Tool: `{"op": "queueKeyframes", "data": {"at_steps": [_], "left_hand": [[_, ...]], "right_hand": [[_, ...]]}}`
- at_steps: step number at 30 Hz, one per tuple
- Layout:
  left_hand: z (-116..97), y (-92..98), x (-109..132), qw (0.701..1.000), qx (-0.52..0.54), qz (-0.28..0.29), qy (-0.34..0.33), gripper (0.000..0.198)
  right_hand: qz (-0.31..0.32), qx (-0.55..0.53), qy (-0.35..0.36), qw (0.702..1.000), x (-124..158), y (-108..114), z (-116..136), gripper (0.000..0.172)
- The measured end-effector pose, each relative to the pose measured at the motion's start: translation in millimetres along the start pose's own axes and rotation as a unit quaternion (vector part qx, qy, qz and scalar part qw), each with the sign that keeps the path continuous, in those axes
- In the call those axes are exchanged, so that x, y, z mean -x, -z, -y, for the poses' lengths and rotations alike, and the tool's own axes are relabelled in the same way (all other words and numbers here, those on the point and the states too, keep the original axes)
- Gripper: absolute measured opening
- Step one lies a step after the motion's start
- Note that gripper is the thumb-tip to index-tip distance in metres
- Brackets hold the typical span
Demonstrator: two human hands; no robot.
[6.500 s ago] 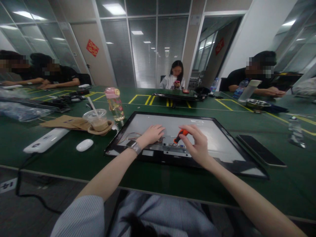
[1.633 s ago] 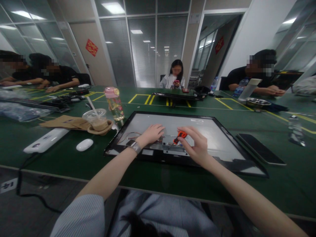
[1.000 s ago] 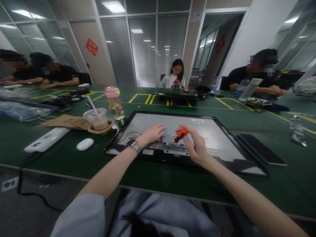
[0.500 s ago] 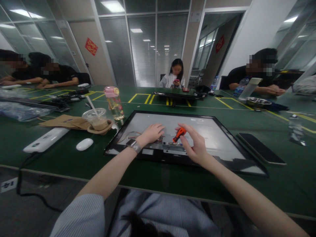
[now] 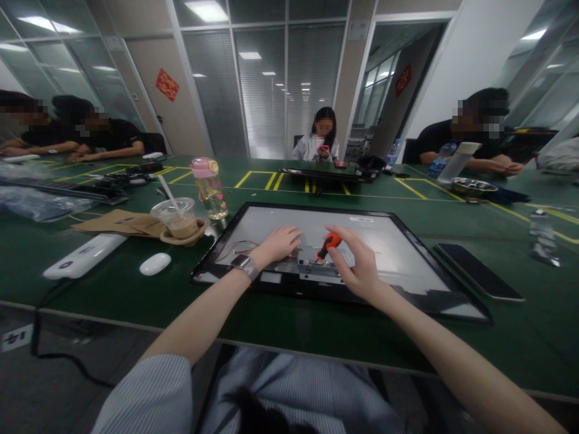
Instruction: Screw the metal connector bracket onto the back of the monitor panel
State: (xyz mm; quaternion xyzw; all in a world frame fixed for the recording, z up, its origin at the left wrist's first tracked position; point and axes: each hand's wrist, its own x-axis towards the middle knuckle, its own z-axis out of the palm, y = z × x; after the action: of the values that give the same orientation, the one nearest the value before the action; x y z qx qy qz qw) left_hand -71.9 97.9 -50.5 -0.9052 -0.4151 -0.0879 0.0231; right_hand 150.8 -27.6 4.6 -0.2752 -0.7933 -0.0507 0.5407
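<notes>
As a screwdriver [image 5: 332, 241] leans in right grip [image 5: 362, 269], over metal bracket [image 5: 313, 276], contact unclear

Short sleeve [image 5: 147, 395], finely striped blue-grey and white; silvery, square-faced watch [image 5: 245, 266].

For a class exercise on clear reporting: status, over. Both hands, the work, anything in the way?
Right hand holding orange-black screwdriver, angled down at silver metal bracket. Left hand over grey, black-framed rectangular panel. Right hand partly hides bracket.
</notes>
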Motion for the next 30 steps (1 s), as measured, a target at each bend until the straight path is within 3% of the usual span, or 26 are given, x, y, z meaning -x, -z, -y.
{"op": "queueKeyframes", "data": {"at_steps": [21, 30], "left_hand": [[0.0, 1.3, 0.4, 1.0, 0.002, -0.013, -0.015, 0.046], [-2.2, 3.6, 1.9, 1.0, -0.003, 0.003, -0.005, 0.048]], "right_hand": [[0.07, -0.056, -0.047, 0.995, 7.2, -5.5, -11.5, 0.053], [0.073, -0.05, -0.05, 0.995, 6.4, -6.1, -9.8, 0.054]]}}
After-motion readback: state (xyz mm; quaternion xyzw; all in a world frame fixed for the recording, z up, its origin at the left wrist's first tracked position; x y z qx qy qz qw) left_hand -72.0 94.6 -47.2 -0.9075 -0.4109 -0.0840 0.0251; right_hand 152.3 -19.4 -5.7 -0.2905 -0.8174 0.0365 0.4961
